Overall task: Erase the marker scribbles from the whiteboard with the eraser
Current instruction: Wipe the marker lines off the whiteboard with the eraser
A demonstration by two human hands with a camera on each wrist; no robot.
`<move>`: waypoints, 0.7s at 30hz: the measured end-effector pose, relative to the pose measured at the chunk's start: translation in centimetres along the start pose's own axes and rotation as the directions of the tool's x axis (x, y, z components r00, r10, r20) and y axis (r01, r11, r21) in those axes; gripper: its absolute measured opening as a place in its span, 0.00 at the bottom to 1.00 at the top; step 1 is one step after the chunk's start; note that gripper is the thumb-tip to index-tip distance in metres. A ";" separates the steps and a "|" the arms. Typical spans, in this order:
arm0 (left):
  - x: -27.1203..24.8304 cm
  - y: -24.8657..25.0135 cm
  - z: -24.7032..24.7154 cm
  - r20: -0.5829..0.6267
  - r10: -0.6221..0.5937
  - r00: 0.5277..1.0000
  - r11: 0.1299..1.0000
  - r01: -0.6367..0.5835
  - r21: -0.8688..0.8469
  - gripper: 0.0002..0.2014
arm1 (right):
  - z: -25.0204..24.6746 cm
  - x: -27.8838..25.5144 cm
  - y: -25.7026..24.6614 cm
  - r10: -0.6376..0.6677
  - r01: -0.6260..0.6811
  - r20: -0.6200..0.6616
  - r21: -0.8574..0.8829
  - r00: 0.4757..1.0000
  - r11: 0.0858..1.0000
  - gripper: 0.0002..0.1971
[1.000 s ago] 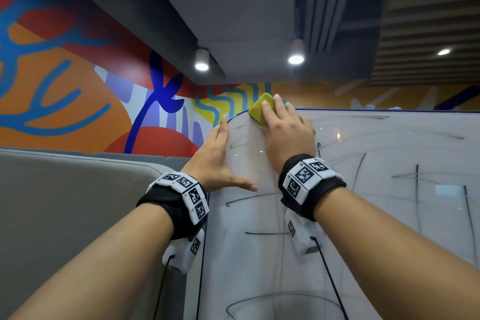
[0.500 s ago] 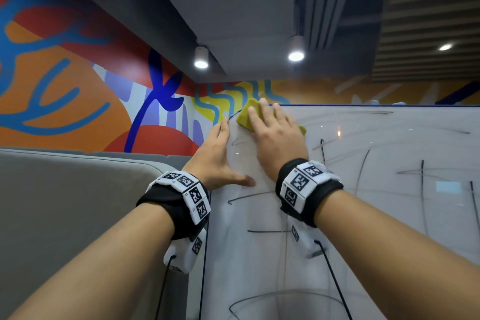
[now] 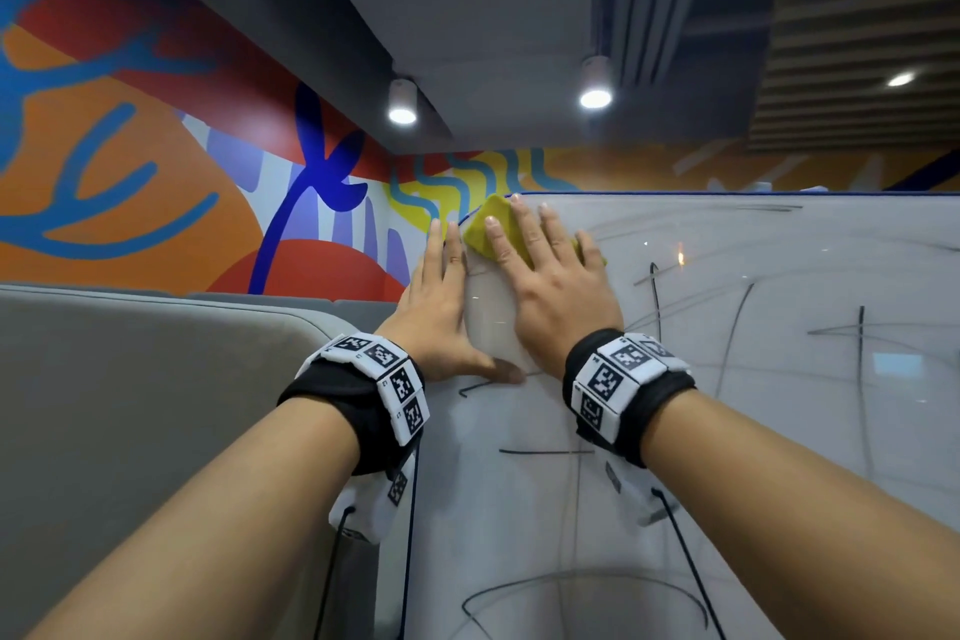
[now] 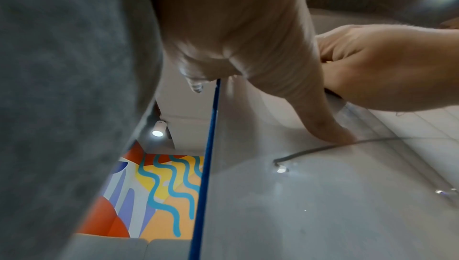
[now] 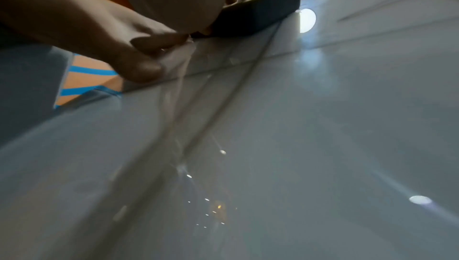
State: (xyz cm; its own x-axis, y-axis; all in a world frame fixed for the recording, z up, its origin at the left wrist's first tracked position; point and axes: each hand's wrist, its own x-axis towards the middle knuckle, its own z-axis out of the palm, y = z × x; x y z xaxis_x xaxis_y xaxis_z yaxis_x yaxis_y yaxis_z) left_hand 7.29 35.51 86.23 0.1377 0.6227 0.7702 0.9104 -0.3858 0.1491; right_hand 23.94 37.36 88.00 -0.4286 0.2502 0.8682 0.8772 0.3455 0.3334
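Note:
The whiteboard [image 3: 753,431] fills the right of the head view, crossed by black marker scribbles [image 3: 862,379]. A yellow eraser [image 3: 475,237] lies against its top left corner. My right hand [image 3: 540,255] lies flat over the eraser, fingers straight, pressing it on the board. In the right wrist view the eraser [image 5: 261,11] shows its dark side under my right hand [image 5: 124,38], the thumb beside it. My left hand [image 3: 436,317] rests open on the board's left edge, thumb spread onto the surface. The left wrist view shows my left hand [image 4: 236,38] and the right hand [image 4: 385,68] on the whiteboard [image 4: 323,205].
A thin blue border [image 4: 208,156] runs along the board's left edge. A grey upholstered panel [image 3: 130,405] stands directly left of the board. Behind it is a colourful painted wall [image 3: 156,172]. Ceiling spotlights [image 3: 402,112] reflect on the glossy board.
My right hand has slid the eraser a little to the left, closer to the board's top left corner. The left hand has stayed in place on the edge.

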 end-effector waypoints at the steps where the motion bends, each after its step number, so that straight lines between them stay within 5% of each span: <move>1: -0.1 0.1 0.1 0.006 -0.016 1.000 1.000 0.016 0.022 0.85 | -0.1 0.3 0.6 0.032 -0.032 -0.033 0.002 0.999 0.999 0.36; 5: -0.2 0.1 0.2 0.026 -0.083 0.996 0.996 0.082 0.037 0.85 | -0.3 0.9 0.7 0.146 -0.145 -0.037 0.030 0.989 0.989 0.39; 10: -0.1 -0.2 0.5 0.037 -0.163 0.986 0.986 0.164 -0.028 0.88 | 0.9 -0.5 -1.2 -0.021 0.022 0.021 -0.039 1.000 0.999 0.36; 16: 0.0 -0.8 0.9 0.047 -0.141 0.989 0.988 0.143 -0.058 0.88 | -0.9 1.4 0.0 0.082 -0.082 -0.033 -0.006 0.996 0.997 0.35; 21: 0.1 -0.9 1.0 0.046 -0.098 0.994 0.993 0.101 -0.060 0.88 | 1.3 -0.8 -1.0 -0.081 0.079 -0.018 -0.081 0.997 0.994 0.37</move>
State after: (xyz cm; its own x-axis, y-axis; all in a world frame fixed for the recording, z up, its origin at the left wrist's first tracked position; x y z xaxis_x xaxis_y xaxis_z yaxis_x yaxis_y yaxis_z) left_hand 6.84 36.57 85.58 0.0651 0.6882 0.7226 0.8948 -0.3608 0.2630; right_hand 23.07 37.98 86.52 -0.4940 0.2057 0.8448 0.8553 0.2899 0.4295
